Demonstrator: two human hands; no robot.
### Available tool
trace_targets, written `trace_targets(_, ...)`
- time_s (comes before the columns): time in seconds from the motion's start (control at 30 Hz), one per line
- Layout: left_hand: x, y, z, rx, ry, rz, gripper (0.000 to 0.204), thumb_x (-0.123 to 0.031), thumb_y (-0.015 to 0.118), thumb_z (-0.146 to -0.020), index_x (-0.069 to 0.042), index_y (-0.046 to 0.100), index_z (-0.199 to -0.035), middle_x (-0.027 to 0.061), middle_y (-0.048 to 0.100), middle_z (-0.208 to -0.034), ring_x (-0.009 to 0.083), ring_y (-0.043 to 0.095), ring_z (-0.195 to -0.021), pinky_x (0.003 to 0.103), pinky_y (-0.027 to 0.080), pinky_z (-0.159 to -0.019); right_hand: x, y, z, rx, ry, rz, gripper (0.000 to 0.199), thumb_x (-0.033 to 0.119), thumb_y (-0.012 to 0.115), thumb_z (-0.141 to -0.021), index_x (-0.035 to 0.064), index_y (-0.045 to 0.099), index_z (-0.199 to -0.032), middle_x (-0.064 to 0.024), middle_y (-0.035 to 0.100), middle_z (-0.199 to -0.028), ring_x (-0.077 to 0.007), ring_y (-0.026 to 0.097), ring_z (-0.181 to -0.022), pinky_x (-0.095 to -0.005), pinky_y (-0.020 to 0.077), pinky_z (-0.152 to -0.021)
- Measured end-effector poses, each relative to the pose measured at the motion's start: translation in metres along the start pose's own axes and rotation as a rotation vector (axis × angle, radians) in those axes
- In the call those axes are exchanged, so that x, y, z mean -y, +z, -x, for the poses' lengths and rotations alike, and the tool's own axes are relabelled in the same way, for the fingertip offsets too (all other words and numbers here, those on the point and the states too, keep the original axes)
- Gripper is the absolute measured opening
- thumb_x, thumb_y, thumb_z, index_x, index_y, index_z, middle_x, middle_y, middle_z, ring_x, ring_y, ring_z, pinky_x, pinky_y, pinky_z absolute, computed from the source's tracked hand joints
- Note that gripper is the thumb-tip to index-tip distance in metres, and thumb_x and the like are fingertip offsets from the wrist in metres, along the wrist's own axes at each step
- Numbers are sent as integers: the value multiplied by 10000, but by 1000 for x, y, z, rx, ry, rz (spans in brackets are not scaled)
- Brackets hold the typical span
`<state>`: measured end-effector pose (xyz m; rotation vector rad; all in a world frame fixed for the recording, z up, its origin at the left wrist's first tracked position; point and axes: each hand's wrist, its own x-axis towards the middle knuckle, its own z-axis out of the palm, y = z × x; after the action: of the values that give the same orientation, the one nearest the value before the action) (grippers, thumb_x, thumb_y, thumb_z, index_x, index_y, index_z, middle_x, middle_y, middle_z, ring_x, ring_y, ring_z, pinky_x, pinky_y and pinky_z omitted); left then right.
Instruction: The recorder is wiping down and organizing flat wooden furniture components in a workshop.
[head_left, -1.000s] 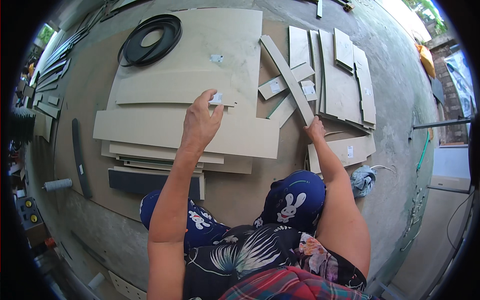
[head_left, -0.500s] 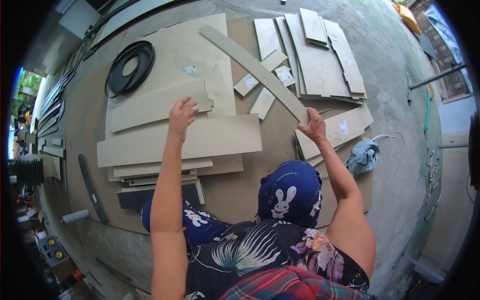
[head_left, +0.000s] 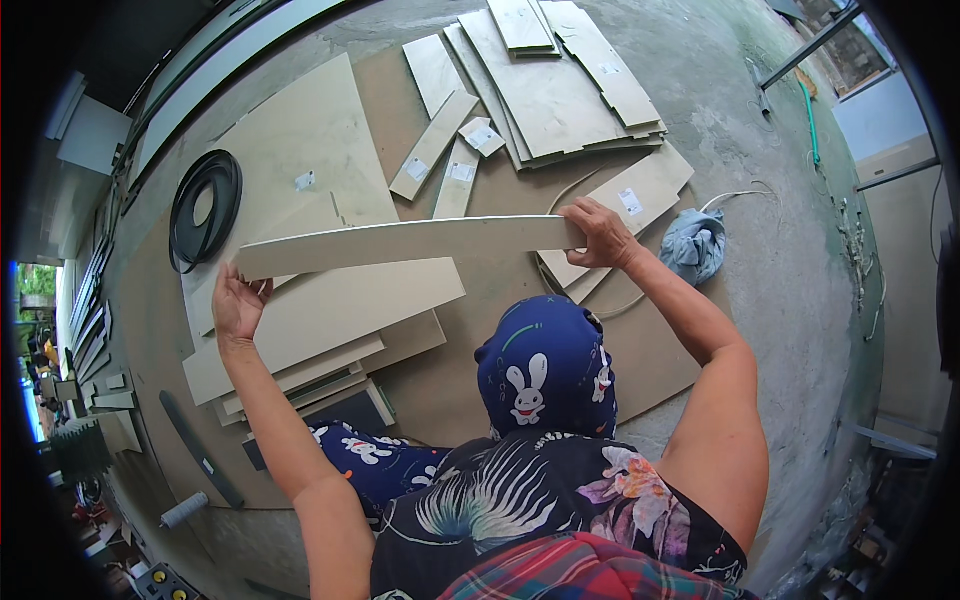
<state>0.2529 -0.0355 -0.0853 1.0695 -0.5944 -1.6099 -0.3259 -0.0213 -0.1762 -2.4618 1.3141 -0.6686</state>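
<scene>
A long, narrow beige panel strip (head_left: 410, 243) is held nearly level in front of me, one end in each hand. My right hand (head_left: 603, 236) is closed around its right end, with the thumb on the near side. At the left end, the fingers of my left hand (head_left: 240, 300) curl against the tip of the strip. Beneath it lies a stack of wider beige panels (head_left: 330, 305), partly hidden by the strip. Several short beige pieces with white labels, among them a narrow one (head_left: 432, 145), lie just beyond the strip.
A pile of large panels (head_left: 560, 90) lies at the far side. A black coil of edging (head_left: 205, 210) rests on a big sheet to the left. Near my right forearm are a labelled panel (head_left: 630, 200) and a bundled blue cloth (head_left: 693, 247). A dark curved strip (head_left: 200, 450) lies at left.
The strip has swung from a steep diagonal to nearly level. My left hand has moved left and down and now holds its far end. The whole view has turned somewhat.
</scene>
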Motion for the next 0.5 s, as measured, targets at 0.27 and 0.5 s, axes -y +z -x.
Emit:
trace_targets(0.27,44,58,2,-21,-173,-405,407,-351,419,-974,-2,538,-1145,142,654,-1018,265,666,-914,353,554,-775,-79,26,13,68,206,213,588,192,718,-588,135,530,-1142,-85,533,-1087,-271,489,-1101,-446,337,-1012)
trace_targets(0.5,93,93,-3,75,-217,-408,413,-334,454,-959,2,524,-1188,145,652,-1035,279,664,-931,336,551,-776,-123,33,20,171,488,257,609,134,686,-664,176,494,-1240,-48,533,-1210,-244,446,-1212,-492,272,-1069)
